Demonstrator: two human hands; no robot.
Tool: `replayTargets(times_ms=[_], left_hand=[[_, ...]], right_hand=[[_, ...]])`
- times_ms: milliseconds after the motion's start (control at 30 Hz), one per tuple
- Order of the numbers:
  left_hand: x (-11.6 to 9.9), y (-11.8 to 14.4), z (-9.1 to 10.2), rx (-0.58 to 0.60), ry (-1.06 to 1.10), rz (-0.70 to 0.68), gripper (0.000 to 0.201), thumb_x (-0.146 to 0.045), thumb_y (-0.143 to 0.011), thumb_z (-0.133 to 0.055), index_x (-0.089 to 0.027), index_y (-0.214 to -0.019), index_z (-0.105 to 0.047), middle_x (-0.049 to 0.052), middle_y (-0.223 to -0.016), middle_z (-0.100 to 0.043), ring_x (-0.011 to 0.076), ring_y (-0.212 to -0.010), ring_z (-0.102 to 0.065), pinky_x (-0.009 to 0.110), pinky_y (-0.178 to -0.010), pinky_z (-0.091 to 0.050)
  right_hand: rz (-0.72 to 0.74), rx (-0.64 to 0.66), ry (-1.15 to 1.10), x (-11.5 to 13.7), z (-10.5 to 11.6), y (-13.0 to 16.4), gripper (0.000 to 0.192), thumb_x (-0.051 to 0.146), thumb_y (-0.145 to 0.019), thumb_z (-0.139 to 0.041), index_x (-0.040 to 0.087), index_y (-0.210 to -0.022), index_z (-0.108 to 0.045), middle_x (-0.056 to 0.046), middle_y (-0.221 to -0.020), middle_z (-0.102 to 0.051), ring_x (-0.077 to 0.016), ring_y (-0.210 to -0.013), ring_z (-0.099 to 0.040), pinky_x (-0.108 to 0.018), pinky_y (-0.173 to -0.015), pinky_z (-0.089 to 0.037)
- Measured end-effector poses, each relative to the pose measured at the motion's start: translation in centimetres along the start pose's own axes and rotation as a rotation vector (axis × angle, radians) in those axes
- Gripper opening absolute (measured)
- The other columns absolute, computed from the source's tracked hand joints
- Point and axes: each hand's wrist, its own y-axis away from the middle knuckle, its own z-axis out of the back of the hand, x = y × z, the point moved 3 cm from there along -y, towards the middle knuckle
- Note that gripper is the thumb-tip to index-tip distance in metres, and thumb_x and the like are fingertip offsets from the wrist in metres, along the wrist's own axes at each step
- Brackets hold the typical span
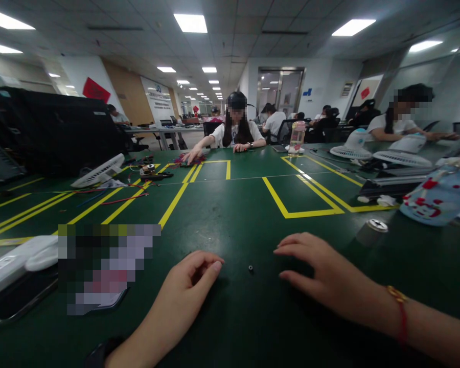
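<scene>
Dark part (250, 269) — too small to identify, pixelated item (107, 271) — details hidden, power strip (11, 266) cut off at left.

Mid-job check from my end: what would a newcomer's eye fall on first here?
Probably the two bare hands in the foreground: the left hand with fingers curled, the right hand with thumb and fingers apart, and a tiny dark part on the green table between them. After that, likely the bright yellow tape on the tabletop beyond, and the light-blue container with red patterns at the far right.
</scene>
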Motion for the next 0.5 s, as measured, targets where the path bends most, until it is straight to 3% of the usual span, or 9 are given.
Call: replayTargets(times_ms=[100, 200, 267, 367, 400, 500], left_hand=[[-0.1, 0.1, 0.3, -0.01, -0.025, -0.026, 0.022, -0.036, -0.089, -0.05, -0.022, -0.086, -0.067, 0.001, -0.083, -0.067, 0.0205, -0.08, -0.062, 0.029, -0.072, -0.045], [-0.1, 0.2, 0.4, -0.017, -0.05, -0.026, 0.024, -0.038, -0.09, -0.049, -0.022, -0.084, -0.067, 0.0, -0.078, -0.065, 0.0194, -0.075, -0.06, 0.027, -0.067, -0.045], [0.0, 0.2, 0.3, -0.018, -0.05, -0.019, 0.025, -0.038, -0.09, -0.049, -0.022, -0.083, -0.067, 0.0, -0.076, -0.064, 0.0188, -0.072, -0.059, 0.026, -0.063, -0.044], [0.0, 0.2, 0.2, -0.017, -0.029, -0.006, 0.026, -0.039, -0.089, -0.049, -0.021, -0.081, -0.067, 0.0, -0.075, -0.065, 0.0183, -0.069, -0.058, 0.025, -0.06, -0.043], [0.0, 0.2, 0.1, -0.015, -0.023, -0.004, 0.026, -0.039, -0.089, -0.05, -0.021, -0.081, -0.067, 0.0, -0.076, -0.065, 0.0183, -0.069, -0.058, 0.025, -0.06, -0.043], [0.0, 0.2, 0.0, -0.02, -0.023, 0.006, 0.026, -0.04, -0.088, -0.051, -0.021, -0.081, -0.067, 0.0, -0.075, -0.065, 0.018, -0.067, -0.058, 0.024, -0.059, -0.043]], right_hand=[[0.015, 0.103, -0.178, 3.7, -2.9, -3.2, 0.031, 0.043, -0.081, -0.057, 0.026, -0.105, -0.065, -0.003, -0.104, -0.06, -0.0149, -0.096, -0.053, -0.031, -0.084, -0.044], [0.0, 0.088, -0.203, 3.7, -2.9, -4.3, 0.024, 0.036, -0.088, -0.048, 0.021, -0.091, -0.067, -0.003, -0.094, -0.061, -0.0122, -0.087, -0.054, -0.028, -0.079, -0.044], [-0.023, 0.025, -0.159, 1.7, -0.8, -3.4, 0.027, 0.036, -0.09, -0.044, 0.021, -0.096, -0.065, -0.004, -0.097, -0.061, -0.0121, -0.088, -0.055, -0.028, -0.079, -0.045], [-0.112, -0.173, 0.109, -3.4, 4.4, -0.4, 0.03, 0.043, -0.088, -0.045, 0.023, -0.102, -0.064, -0.005, -0.105, -0.061, -0.0161, -0.097, -0.056, -0.032, -0.087, -0.043], [-0.177, -0.228, 0.225, -5.4, 6.1, 0.7, 0.032, 0.045, -0.087, -0.046, 0.023, -0.102, -0.064, -0.006, -0.107, -0.061, -0.0179, -0.098, -0.055, -0.034, -0.089, -0.041], [-0.472, -0.212, 0.437, -10.7, 9.6, 3.6, 0.037, 0.046, -0.085, -0.046, 0.02, -0.103, -0.066, -0.01, -0.109, -0.062, -0.0203, -0.094, -0.057, -0.036, -0.082, -0.041]])
